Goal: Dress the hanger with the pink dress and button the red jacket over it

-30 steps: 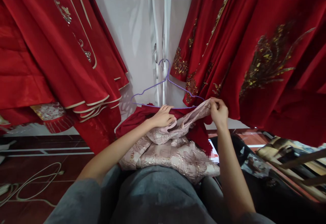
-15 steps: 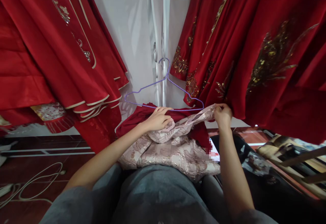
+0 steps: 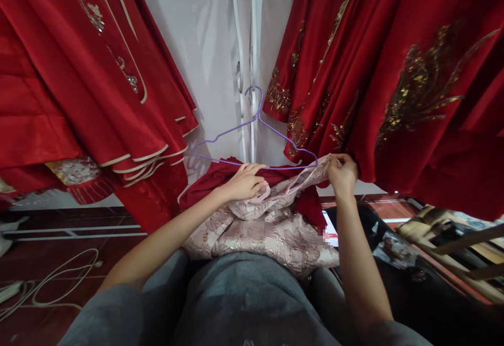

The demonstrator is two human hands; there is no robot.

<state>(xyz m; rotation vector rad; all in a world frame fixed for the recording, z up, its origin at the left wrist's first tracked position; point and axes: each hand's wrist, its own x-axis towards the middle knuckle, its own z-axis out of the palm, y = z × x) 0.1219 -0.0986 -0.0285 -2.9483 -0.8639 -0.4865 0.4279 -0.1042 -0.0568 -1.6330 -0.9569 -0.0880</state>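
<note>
Because red cloth crowds the view on both sides, much is cut off: the hanging red robes on the left [image 3: 79, 73] and the gold-embroidered red robes on the right [image 3: 394, 73] run past the top edge, so I cannot see what they hang from. Between them shows a white wall with an upright white pole [image 3: 254, 31], and the hook of a purple wire hanger [image 3: 256, 125] sits against that pole; I cannot tell exactly what the hook catches. Low in the middle, the pink brocade garment [image 3: 260, 230] lies bunched on the person's lap, spilling over grey clothing [image 3: 244, 299], with its upper edge lifted to the hanger's bottom bar. A dark red garment [image 3: 212, 178] lies under and behind it, mostly covered. The left hand [image 3: 244, 180] has its fingers together, curled over a fold of the pink cloth just below the bar, closed on that fold. The right hand [image 3: 342, 174] is bunched tight, pinching the pink cloth at the hanger's right end, with the right robes touching its knuckles. A small blurred patch [image 3: 331, 233] hides something flat beside the right forearm. A pale cable [image 3: 59, 278] loops on the dark red floor at lower left. A wooden chair frame [image 3: 464, 246], partly cut off, stands at lower right.
</note>
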